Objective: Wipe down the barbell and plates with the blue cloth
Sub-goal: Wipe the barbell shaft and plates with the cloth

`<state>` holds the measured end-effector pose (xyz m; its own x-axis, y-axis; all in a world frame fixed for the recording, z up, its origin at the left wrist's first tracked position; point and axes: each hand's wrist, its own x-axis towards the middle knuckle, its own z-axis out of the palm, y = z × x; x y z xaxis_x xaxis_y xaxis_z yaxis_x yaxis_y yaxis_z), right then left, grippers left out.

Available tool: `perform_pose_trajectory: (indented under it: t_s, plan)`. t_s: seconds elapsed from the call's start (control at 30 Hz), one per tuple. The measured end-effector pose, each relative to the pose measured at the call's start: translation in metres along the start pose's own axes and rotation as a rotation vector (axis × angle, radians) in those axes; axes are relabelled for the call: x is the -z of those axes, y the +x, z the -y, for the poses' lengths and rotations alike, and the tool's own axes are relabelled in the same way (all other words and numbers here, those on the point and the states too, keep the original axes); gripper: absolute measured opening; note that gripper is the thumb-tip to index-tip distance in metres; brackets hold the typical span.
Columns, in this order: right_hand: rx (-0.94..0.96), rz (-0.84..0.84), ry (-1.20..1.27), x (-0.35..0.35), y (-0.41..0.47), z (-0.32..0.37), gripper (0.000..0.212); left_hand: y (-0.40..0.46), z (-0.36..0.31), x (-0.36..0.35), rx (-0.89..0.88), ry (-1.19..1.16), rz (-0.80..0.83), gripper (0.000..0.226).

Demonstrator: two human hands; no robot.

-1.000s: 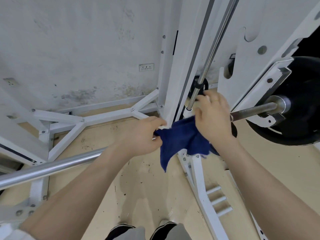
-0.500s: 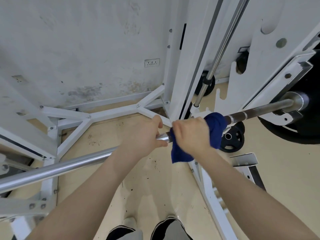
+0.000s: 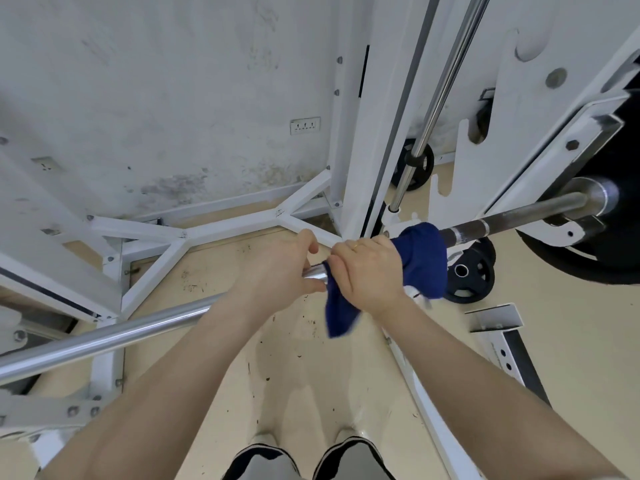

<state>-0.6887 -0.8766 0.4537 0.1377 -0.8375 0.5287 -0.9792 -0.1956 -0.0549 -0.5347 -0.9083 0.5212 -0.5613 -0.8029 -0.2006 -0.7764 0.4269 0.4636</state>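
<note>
A steel barbell (image 3: 114,336) runs from the lower left up to the right, where it passes through the white rack. A large black plate (image 3: 609,251) sits on its right end. The blue cloth (image 3: 424,261) is wrapped over the bar at the middle, one corner hanging below. My right hand (image 3: 370,271) grips the cloth around the bar. My left hand (image 3: 280,268) is curled round the bare bar just left of the cloth, touching the right hand.
White rack uprights (image 3: 367,133) and floor braces (image 3: 221,230) stand behind the bar. A chrome guide rod (image 3: 436,98) slants up at the right. A small black plate (image 3: 467,275) lies on the floor under the bar. My shoes (image 3: 311,459) show at the bottom.
The right hand came down from the guide rod and wrapped the cloth round the bar. Since then the two hands have closed up together; the cloth sits a little further right.
</note>
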Motion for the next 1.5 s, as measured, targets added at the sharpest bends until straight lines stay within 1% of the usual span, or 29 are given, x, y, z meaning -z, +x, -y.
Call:
perform_pose_trajectory:
  t_s: [0.03,0.1,0.2,0.27,0.33,0.4,0.43,0.5,0.57,0.6,0.63,0.67,0.7,0.77,0.8,0.87,0.93,0.97,1.03,1.1,1.17,1.23,1.3,1.37,1.4,1.43,1.47,1.5]
  plan:
    - [0.029,0.021,-0.002,0.003,-0.001,-0.010,0.038,0.000,-0.001,0.001,0.007,-0.001,0.009,0.046]
    - [0.045,0.080,-0.107,0.014,-0.007,-0.048,0.031,-0.002,-0.002,0.002,0.032,0.016,0.013,0.042]
    - [-0.057,0.182,-0.263,0.034,-0.012,-0.098,0.017,-0.002,-0.004,0.001,0.043,0.091,-0.003,0.034]
    - [-0.122,0.164,-0.274,0.033,-0.013,-0.099,0.013,-0.002,-0.008,-0.002,0.037,0.133,-0.021,0.030]
    - [-0.125,0.079,-0.244,0.021,-0.017,-0.081,0.018,0.000,-0.016,-0.006,0.020,0.158,-0.042,0.030]
    - [-0.059,-0.012,-0.136,0.013,-0.020,-0.072,0.026,0.004,-0.026,-0.012,-0.007,0.205,-0.055,0.030]
    - [-0.020,-0.020,-0.087,0.014,-0.020,-0.078,0.032,0.008,-0.031,-0.016,-0.021,0.214,-0.062,0.029]
    - [0.027,0.038,-0.116,0.023,-0.020,-0.107,0.035,0.013,-0.042,-0.026,-0.040,0.189,-0.100,0.028]
    - [-0.012,0.123,-0.209,0.033,-0.019,-0.142,0.026,0.016,-0.049,-0.035,-0.029,0.177,-0.158,0.025]
    - [-0.074,0.151,-0.222,0.036,-0.019,-0.154,0.023,0.016,-0.051,-0.038,-0.017,0.175,-0.189,0.025]
    - [-0.149,0.149,-0.202,0.038,-0.020,-0.160,0.025,0.015,-0.051,-0.041,-0.006,0.171,-0.218,0.025]
    - [-0.211,0.112,-0.173,0.038,-0.022,-0.160,0.029,0.014,-0.051,-0.044,0.001,0.171,-0.251,0.025]
    - [-0.234,0.059,-0.160,0.034,-0.024,-0.156,0.031,0.014,-0.051,-0.047,0.008,0.185,-0.275,0.026]
    - [-0.183,-0.035,-0.178,0.025,-0.027,-0.136,0.029,0.014,-0.053,-0.053,0.021,0.233,-0.321,0.024]
    - [-0.147,-0.045,-0.170,0.023,-0.029,-0.127,0.029,0.015,-0.055,-0.056,0.015,0.244,-0.349,0.022]
    - [-0.086,-0.031,-0.114,0.025,-0.034,-0.130,0.034,0.018,-0.061,-0.061,-0.017,0.247,-0.376,0.018]
    - [-0.054,0.036,-0.150,0.032,-0.035,-0.161,0.037,0.022,-0.066,-0.063,-0.039,0.228,-0.410,0.018]
    - [-0.066,0.081,-0.208,0.037,-0.033,-0.182,0.035,0.022,-0.068,-0.062,-0.029,0.201,-0.405,0.019]
    - [-0.156,0.164,-0.308,0.046,-0.032,-0.211,0.032,0.022,-0.065,-0.062,0.001,0.172,-0.388,0.021]
    - [-0.245,0.169,-0.333,0.047,-0.033,-0.210,0.027,0.022,-0.063,-0.065,-0.009,0.198,-0.399,0.020]
    - [-0.260,0.101,-0.270,0.041,-0.034,-0.185,0.024,0.023,-0.065,-0.070,-0.003,0.230,-0.405,0.020]
    - [-0.187,0.043,-0.121,0.038,-0.031,-0.153,0.028,0.023,-0.069,-0.073,0.016,0.247,-0.403,0.021]
    - [-0.081,0.029,-0.064,0.037,-0.029,-0.144,0.030,0.023,-0.071,-0.074,0.037,0.224,-0.424,0.017]
    - [0.033,0.123,-0.056,0.047,-0.025,-0.161,0.037,0.023,-0.070,-0.074,0.034,0.200,-0.436,0.015]
    - [0.026,0.202,-0.050,0.052,-0.022,-0.174,0.043,0.024,-0.068,-0.073,0.031,0.191,-0.444,0.015]
    - [-0.032,0.282,-0.065,0.055,-0.019,-0.186,0.048,0.024,-0.066,-0.073,0.025,0.178,-0.449,0.017]
    - [-0.120,0.328,-0.085,0.057,-0.018,-0.196,0.050,0.023,-0.065,-0.073,0.024,0.159,-0.450,0.018]
    - [-0.198,0.307,-0.110,0.056,-0.018,-0.199,0.051,0.023,-0.064,-0.073,0.019,0.136,-0.455,0.019]
